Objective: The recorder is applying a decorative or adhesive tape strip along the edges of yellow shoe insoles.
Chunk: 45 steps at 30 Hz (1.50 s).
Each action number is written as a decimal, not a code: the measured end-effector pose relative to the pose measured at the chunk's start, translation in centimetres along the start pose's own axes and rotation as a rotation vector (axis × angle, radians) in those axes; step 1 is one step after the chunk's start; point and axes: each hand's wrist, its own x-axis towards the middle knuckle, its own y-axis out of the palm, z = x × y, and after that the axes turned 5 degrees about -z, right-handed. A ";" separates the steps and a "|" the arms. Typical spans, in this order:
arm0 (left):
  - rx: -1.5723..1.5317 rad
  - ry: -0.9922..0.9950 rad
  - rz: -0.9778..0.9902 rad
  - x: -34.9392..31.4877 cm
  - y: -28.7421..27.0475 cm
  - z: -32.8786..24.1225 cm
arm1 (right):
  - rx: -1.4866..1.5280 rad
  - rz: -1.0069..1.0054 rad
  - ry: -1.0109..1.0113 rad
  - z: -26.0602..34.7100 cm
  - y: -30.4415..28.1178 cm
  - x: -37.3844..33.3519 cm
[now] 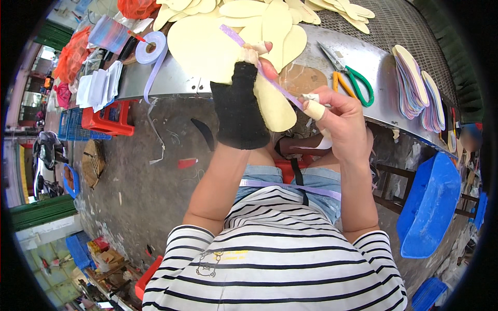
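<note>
My left hand (241,96) wears a black fingerless glove and is closed round a cream insole (277,111), whose rounded end hangs past the table edge. A lilac strip (277,89) runs diagonally across the insole, from above my left fingers down to my right hand (340,119). The right thumb and forefinger, both wrapped in pale tape, pinch its lower end. Where the strip meets the insole under my left fingers is hidden. Another lilac strip (290,185) lies across my lap.
Cream insoles (277,23) are heaped at the table's far side. Scissors (358,85) with green and orange handles lie right, near stacked insoles (410,85). At left are a lilac tape roll (151,47), white papers (101,85) and a red stool (109,120). A blue tub (430,205) stands right.
</note>
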 end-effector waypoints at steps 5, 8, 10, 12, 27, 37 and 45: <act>-0.030 -0.006 0.010 0.0 0.3 0.1 | 0.020 0.023 -0.029 -1.5 0.3 -0.3; -0.065 -0.024 0.004 -0.3 0.6 -0.1 | -0.004 -0.001 -0.081 -2.0 1.0 -0.6; -0.112 -0.058 0.002 -0.4 0.7 -0.2 | 0.000 0.017 -0.065 -2.2 1.2 -0.6; 0.138 -0.100 0.012 -0.3 0.5 0.1 | -0.030 0.071 -0.032 -2.5 0.5 -0.4; 0.125 -0.102 -0.056 -1.1 0.8 0.7 | -0.120 0.043 -0.196 -3.0 2.4 1.7; 0.726 0.613 0.051 2.9 -4.6 -3.1 | -0.642 0.258 -0.308 0.1 -3.7 3.1; 1.153 -0.097 1.338 2.3 -2.9 -4.3 | -0.851 0.515 -0.185 4.2 -0.5 2.8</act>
